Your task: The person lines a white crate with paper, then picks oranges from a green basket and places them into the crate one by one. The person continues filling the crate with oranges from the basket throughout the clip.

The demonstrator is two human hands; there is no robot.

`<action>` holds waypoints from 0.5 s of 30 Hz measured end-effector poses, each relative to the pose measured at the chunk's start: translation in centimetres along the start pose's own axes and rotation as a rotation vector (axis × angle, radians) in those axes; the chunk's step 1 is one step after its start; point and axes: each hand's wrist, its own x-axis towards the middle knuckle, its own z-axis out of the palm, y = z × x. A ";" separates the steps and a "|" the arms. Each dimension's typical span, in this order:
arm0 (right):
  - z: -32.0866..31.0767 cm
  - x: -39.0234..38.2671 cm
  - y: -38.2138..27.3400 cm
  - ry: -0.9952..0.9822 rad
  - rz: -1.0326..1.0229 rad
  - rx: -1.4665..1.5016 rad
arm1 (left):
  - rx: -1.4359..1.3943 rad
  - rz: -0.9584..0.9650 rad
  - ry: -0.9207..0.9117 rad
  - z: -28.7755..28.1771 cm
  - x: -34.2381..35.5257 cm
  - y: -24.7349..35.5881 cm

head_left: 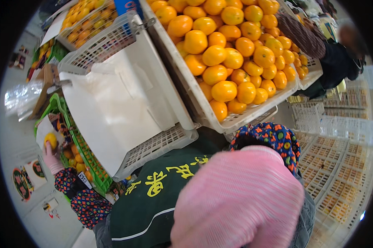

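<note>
Yellow-orange fruit (50,139) at 9 o'clock, in the left hand (52,158); pink glove, grip wrapped around it. Green crate (85,153) of oranges just beside, toward 8 o'clock. At 10, a white crate (153,149) lined with white paper (126,93). At 1, a second white crate (259,110), heaped with oranges (232,58). Right hand (238,198), gloved, blurred, at 5; cannot tell its grip.

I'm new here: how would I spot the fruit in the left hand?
Find the big white crate draped with white paper, left of the heaped oranges. Just left of it is a green crate, with the pink-gloved left hand by it. That hand has the yellow fruit; its neighbours lie loose in the green crate.
</note>
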 end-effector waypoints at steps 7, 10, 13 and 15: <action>-4.4 -11.5 -4.8 0.549 0.760 -0.795 | -0.021 -0.405 0.304 -6.1 10.0 -6.3; -7.4 -16.6 -5.1 0.774 0.944 -1.208 | -0.073 -0.495 0.296 -5.5 9.7 -8.4; -9.5 -20.6 -6.0 0.735 1.012 -1.465 | -0.215 -0.541 0.231 -4.2 8.3 -8.0; -10.5 -22.1 -6.3 0.663 0.947 -1.550 | -0.307 -0.500 0.127 -3.6 6.4 -6.2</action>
